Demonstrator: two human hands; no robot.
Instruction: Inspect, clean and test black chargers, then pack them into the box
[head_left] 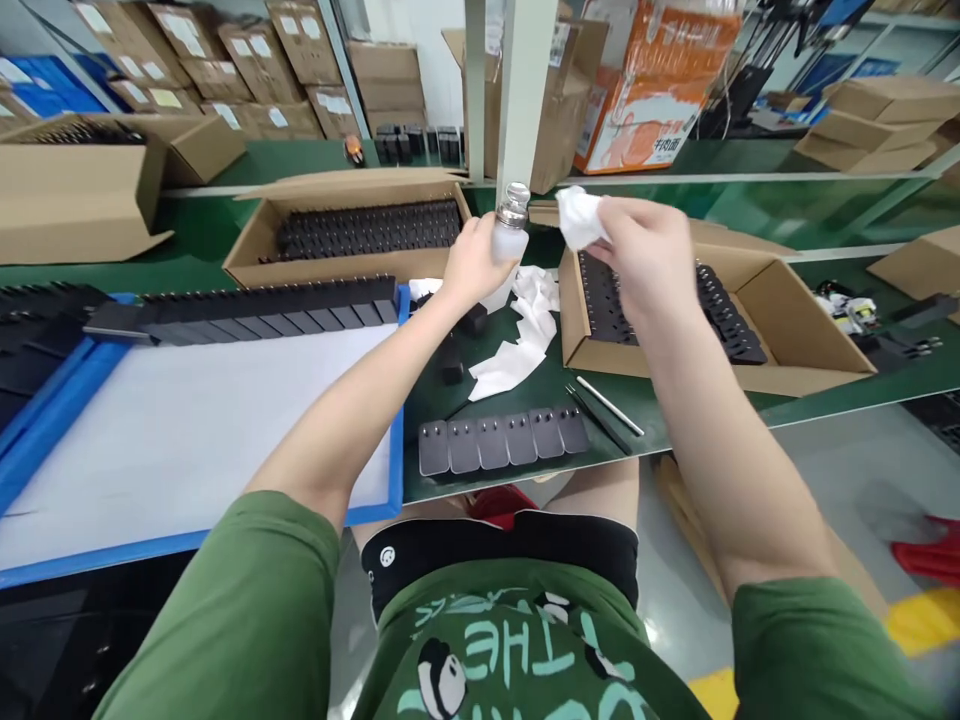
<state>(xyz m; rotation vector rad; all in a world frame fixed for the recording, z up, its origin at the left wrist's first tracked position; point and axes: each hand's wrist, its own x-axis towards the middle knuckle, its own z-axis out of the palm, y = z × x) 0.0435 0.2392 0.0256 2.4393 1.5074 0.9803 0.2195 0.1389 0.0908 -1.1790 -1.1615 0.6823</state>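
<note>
My left hand [476,262] is wrapped round a whitish bottle [511,238] with a metal top, held upright above the bench. Pinched in my right hand [646,245] is a white tissue [580,217], to the right of the bottle and apart from it. More crumpled tissue [523,345] lies on the green bench between my arms. Near the front edge, several flat black pieces [493,443] stand side by side in a row. Beside them lie dark tweezers [598,418] and a pale rod [610,405].
Open cartons of black parts stand behind my left hand [345,262] and under my right forearm [799,335]. A blue-edged white tray [225,420] with a row of black blocks [277,312] is at left. A metal post [520,100] rises behind the bottle.
</note>
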